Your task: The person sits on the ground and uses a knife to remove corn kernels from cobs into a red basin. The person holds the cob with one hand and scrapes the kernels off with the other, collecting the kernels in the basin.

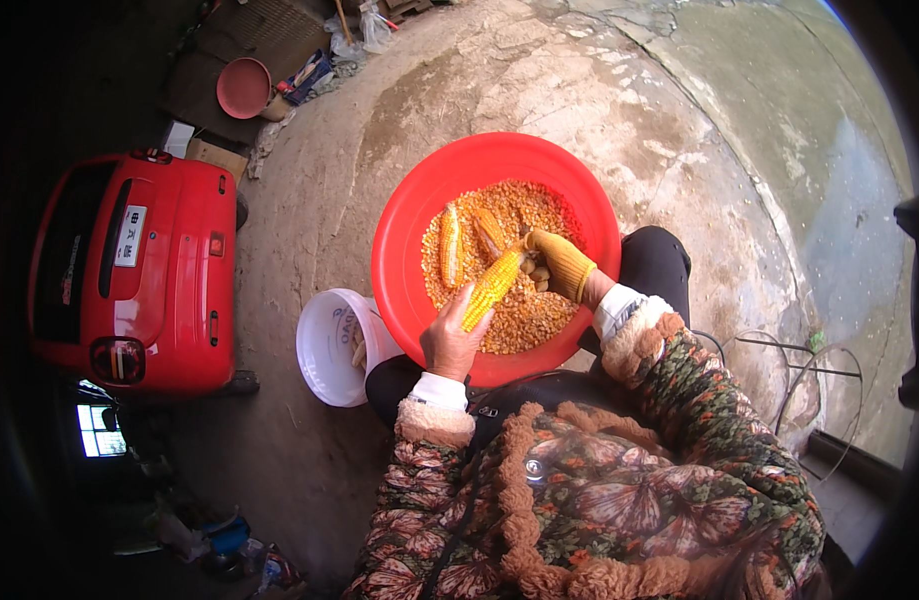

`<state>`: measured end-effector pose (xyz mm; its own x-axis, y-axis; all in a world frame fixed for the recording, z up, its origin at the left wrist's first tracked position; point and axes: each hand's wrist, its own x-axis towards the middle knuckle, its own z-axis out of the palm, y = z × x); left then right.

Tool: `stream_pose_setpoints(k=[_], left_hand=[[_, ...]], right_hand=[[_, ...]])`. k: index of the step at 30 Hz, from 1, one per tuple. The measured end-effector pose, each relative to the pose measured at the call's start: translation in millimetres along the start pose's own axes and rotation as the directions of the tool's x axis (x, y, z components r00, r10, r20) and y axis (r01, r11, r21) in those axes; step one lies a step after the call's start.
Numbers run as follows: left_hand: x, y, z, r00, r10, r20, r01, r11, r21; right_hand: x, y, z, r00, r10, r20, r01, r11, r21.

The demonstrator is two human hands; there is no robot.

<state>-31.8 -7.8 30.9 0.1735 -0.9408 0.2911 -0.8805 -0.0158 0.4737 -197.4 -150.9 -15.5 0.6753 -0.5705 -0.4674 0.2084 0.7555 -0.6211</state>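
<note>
An ear of yellow corn [492,288] slants across the middle of a wide red plastic basin [399,255]. My bare left hand [452,341] grips its lower end. My right hand [563,262], in a yellow knit glove, has its fingers at the ear's upper tip; the fingertips are partly hidden. Loose corn kernels [530,330] cover the basin's floor. On them lie a partly shelled ear [450,246] at the left and another ear [491,231] beside it. Under the gloved hand sit several pale brown, rounded pieces [538,274], perhaps cob ends.
A white plastic bucket [320,352] stands left of the basin, with a few bare cobs [359,351] inside. My knees flank the basin on concrete [459,90]. A red car [174,270] is parked at the left. A reddish bowl [244,88] lies farther back; a wire frame [804,367] is at the right.
</note>
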Motion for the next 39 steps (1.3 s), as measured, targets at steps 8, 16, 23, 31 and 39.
stream_pose_setpoints(k=[8,16,23,31,39], left_hand=[[-0.8,2.7,-4.2,0.997,0.029,0.073,-0.038,0.991,0.132],[0.1,-9.2,-2.2,0.999,-0.024,-0.030,0.023,0.998,-0.054],[-1.2,-17.2,0.9,0.998,-0.060,-0.005,0.059,0.993,-0.102],[-2.1,-17.3,7.2,0.983,-0.177,0.044,0.181,0.915,-0.360],[-1.9,-15.7,4.2,0.974,-0.220,0.046,0.220,0.898,-0.382]], right_hand=[[5.2,5.3,-2.7,0.993,-0.042,-0.114,0.012,0.967,-0.253],[2.6,5.1,1.0,0.993,-0.094,0.075,0.093,0.995,0.022],[-2.1,-0.5,6.0,0.992,-0.124,0.023,0.124,0.992,-0.019],[4.8,4.2,1.4,0.977,-0.215,0.008,0.214,0.968,-0.135],[16.8,16.1,-5.1,0.888,-0.430,0.166,0.458,0.786,-0.416]])
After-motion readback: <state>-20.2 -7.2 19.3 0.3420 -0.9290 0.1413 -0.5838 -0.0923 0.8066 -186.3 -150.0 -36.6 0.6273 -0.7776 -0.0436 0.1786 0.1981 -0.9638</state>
